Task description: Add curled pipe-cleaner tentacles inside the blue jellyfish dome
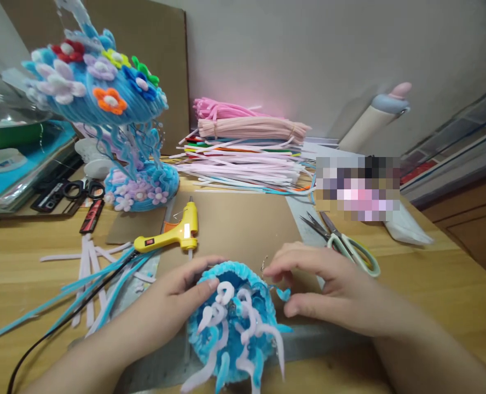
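Observation:
A blue fuzzy dome lies with its hollow side up near the front edge, curled white and blue pipe-cleaner strands spreading from inside. My left hand grips its upper left rim, thumb over the edge and fingers behind. At the right rim, my right hand has thumb and fingers apart around a small blue curl, with a gap on either side. A thin twisted wire stands by the right index fingertip; whether they touch is unclear.
Behind the dome are a yellow glue gun on brown board and scissors at right. Loose pipe cleaners lie left. A flowered blue jellyfish ornament stands back left, beside pipe-cleaner bundles. A bottle leans back right.

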`<state>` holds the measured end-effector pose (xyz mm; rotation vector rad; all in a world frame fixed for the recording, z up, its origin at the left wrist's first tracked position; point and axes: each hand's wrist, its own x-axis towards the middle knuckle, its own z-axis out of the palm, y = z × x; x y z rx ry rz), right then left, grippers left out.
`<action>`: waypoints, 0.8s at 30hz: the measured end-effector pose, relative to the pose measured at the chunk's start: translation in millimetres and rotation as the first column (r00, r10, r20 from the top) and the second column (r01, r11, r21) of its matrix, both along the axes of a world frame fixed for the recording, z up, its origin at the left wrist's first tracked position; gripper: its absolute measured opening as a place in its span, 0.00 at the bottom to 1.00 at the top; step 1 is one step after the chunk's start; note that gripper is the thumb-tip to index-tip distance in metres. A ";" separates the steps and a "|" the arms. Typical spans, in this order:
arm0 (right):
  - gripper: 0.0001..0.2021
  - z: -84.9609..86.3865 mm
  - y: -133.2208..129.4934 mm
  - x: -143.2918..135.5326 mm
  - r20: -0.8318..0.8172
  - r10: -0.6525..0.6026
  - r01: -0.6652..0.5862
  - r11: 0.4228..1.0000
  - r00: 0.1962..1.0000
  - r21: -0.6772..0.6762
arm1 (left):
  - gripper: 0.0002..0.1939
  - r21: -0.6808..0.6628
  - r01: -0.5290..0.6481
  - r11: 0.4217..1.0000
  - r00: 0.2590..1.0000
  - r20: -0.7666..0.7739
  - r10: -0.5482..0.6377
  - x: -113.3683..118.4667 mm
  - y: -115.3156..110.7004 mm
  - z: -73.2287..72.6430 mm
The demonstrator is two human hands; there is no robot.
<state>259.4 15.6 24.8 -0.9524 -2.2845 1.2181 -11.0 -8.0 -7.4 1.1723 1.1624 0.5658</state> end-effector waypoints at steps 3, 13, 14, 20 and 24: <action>0.07 2.1 -3.1 -7.9 0.043 0.030 -0.032 0.998 0.999 0.057 | 0.20 0.034 0.039 0.999 0.998 -0.047 -0.038 -0.3 1.3 0.4; 0.08 15.7 -6.3 -28.4 0.076 0.093 -0.105 0.981 0.993 0.166 | 0.21 0.121 0.063 0.991 0.991 -0.129 -0.047 2.5 1.3 1.2; 0.08 14.6 -6.4 -29.1 0.070 0.085 -0.096 0.977 0.994 0.189 | 0.20 0.121 0.059 0.991 0.990 -0.133 -0.043 2.8 1.5 1.6; 0.10 0.1 -4.1 -33.1 -0.031 0.056 -0.046 0.964 0.998 0.263 | 0.18 0.115 0.063 0.991 0.995 -0.078 -0.054 5.4 3.0 4.7; 0.13 -8.7 -3.8 -36.8 -0.087 0.004 0.018 0.968 0.996 0.252 | 0.18 0.137 0.070 0.988 0.995 -0.084 -0.059 6.5 1.2 3.3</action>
